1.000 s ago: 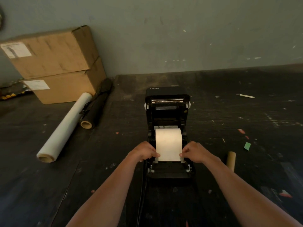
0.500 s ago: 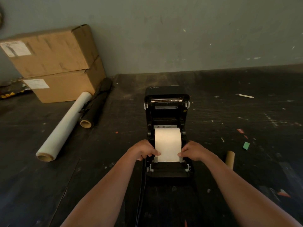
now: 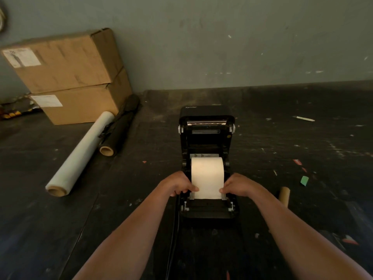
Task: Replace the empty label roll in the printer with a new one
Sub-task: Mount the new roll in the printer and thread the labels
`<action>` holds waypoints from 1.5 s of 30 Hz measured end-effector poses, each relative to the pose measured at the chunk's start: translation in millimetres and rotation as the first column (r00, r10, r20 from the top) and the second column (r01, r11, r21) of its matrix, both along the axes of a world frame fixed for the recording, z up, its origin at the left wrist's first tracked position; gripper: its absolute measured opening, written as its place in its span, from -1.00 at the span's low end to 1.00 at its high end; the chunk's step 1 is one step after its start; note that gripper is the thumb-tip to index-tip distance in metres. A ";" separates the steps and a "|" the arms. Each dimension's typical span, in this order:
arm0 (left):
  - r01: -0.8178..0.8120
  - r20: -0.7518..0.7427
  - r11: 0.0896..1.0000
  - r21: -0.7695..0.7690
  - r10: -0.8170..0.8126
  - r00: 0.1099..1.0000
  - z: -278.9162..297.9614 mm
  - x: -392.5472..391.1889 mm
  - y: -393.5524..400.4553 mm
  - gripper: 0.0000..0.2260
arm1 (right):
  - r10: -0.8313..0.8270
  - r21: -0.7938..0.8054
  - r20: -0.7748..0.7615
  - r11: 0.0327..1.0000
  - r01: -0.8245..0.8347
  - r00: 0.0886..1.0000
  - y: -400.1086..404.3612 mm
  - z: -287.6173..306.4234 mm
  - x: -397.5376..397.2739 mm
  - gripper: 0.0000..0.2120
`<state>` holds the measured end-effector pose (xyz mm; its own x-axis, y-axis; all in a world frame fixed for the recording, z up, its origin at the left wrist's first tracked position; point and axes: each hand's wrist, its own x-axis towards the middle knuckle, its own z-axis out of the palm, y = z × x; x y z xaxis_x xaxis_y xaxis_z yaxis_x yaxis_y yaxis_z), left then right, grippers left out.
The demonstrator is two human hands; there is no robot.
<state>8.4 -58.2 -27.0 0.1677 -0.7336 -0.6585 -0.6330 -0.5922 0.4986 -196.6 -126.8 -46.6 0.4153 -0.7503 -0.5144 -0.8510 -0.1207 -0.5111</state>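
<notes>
A: The printer [image 3: 206, 162] sat on the dark desk [image 3: 282, 154] with its lid [image 3: 206, 116] thrown right back, and that made sense: nothing gets into the bay otherwise.

B: And the new roll [image 3: 207, 174] was already down in that bay, white and full, its loose end drawn forward toward the front edge.

A: Look at the hands. The left hand [image 3: 176, 183] was curled at the paper's left edge, thumb pinching the sheet; the right hand [image 3: 238, 183] pinched the right edge the same way.

B: One on each side, I'd say, to keep the sheet square between the grey guides [image 3: 223, 197] so it wouldn't feed crooked.

A: And the old core [image 3: 284, 196]?

B: A bare cardboard tube, lying on the desk well off to the right, out of the way. That looked like the empty one.

A: So, by my reckoning, most of the job was done. Lining up the end and closing the lid remained.

B: The risk was a skewed sheet.
</notes>
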 end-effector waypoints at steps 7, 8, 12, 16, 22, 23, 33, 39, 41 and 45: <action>-0.063 -0.025 0.998 0.026 0.064 0.998 -7.7 1.7 -0.2 -0.79 | -0.003 0.057 -0.054 0.998 0.006 0.999 -4.8 6.2 5.1 -0.73; -0.051 -0.001 0.998 0.035 0.051 0.999 -7.8 1.9 -1.5 -0.79 | -0.001 0.059 -0.056 0.998 0.004 0.998 -4.8 6.6 4.9 -0.73; 0.001 0.071 0.996 0.091 -0.008 0.997 -2.0 3.8 -5.6 -0.72 | -0.037 0.036 -0.020 0.999 0.038 0.999 -1.8 4.1 3.3 -0.76; 0.042 0.117 0.996 0.078 -0.051 0.992 0.6 1.8 -7.4 -0.70 | -0.046 0.004 -0.015 0.999 0.046 0.999 1.3 1.3 1.3 -0.74; 0.124 0.386 0.931 -0.344 0.020 0.922 -1.0 -17.8 9.3 -0.71 | -0.054 0.055 -0.076 0.997 0.058 0.996 -0.6 5.5 4.5 -0.69; 0.196 0.413 0.892 -0.407 -0.011 0.911 -0.3 -24.7 14.8 -0.74 | -0.056 0.065 -0.080 0.996 0.062 0.995 -0.7 6.8 5.5 -0.70; 0.715 0.623 0.577 -0.395 -0.404 0.670 -33.3 -34.6 28.6 -0.73 | -0.031 0.049 -0.119 0.998 0.037 0.992 1.1 11.7 8.1 -0.88; 0.853 0.742 0.425 -0.304 -0.456 0.492 -30.0 -29.1 22.3 -0.78 | -0.026 0.060 -0.103 0.998 0.032 0.994 3.8 16.0 6.7 -0.85; 0.862 0.753 0.412 -0.297 -0.454 0.476 -32.0 -26.6 21.2 -0.78 | -0.023 0.056 -0.104 0.998 0.029 0.994 4.5 16.6 6.3 -0.87; 0.894 0.798 0.350 -0.279 -0.434 0.419 -35.2 -30.0 21.7 -0.81 | -0.020 0.052 -0.114 0.998 0.026 0.993 4.4 16.4 6.8 -0.85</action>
<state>-21.6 -36.5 -62.2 -0.4814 -0.8764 -0.0136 -0.8737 0.4810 -0.0728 -189.7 -122.5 -30.2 0.3349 -0.7291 -0.5969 -0.9061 -0.0755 -0.4162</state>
